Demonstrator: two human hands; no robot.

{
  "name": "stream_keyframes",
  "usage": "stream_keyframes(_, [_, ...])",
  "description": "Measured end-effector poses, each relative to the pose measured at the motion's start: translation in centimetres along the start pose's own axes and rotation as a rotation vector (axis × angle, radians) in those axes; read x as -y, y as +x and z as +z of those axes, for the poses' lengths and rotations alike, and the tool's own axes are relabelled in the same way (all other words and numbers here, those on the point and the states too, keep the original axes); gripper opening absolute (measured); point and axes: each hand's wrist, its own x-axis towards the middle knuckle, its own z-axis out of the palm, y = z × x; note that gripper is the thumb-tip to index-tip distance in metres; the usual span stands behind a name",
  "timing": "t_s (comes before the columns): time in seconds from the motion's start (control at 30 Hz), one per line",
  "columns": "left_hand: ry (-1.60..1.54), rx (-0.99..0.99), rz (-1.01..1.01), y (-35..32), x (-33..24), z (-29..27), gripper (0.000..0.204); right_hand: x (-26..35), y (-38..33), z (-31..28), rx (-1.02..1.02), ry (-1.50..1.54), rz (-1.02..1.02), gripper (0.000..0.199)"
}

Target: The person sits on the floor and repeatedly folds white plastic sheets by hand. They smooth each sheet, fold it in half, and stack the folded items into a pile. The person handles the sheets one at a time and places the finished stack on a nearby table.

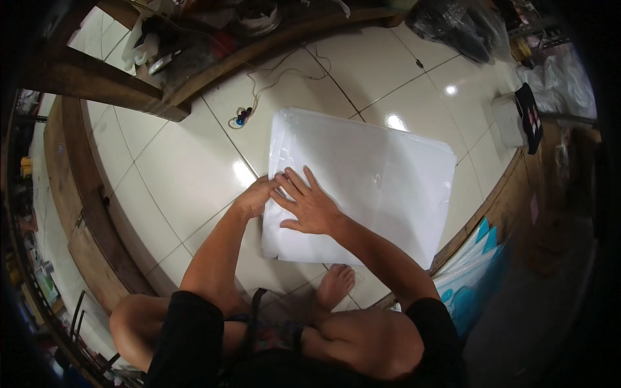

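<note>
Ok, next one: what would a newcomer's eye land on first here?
Probably the big white stack on the tiled floor, mid-picture, with the right hand spread flat near its left side and the left hand at that edge. After that, the turquoise packs at lower right, the strongest colour in view.

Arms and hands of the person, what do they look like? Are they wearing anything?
The sleeves are short and black, with no markings that I can see. Below them the forearms are bare. The left hand and right hand have no gloves, and neither wrist shows a watch or bracelet.
</note>
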Motion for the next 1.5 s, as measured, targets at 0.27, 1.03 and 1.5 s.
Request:
stream_keyframes(0.27, [0.107, 0.026, 0.027, 0.0, -0.8, 0.3, 0.045, -6.2, -15.1, -4.2, 0.216, -0.132, 0.314, 0.067])
stream_keyframes(1.03, [0.040, 0.006, 0.059, -1.2, -1.6, 2.0, 0.025, 1.3, -12.7, -6.4, -0.051, -0.175, 0.358, 0.046])
stream_keyframes(1.5, [0.014, 0.026, 0.091, -0.7, -1.1, 1.9, 0.025, -5.9, -28.7, -9.4, 0.011, -0.206, 1.410, 0.047])
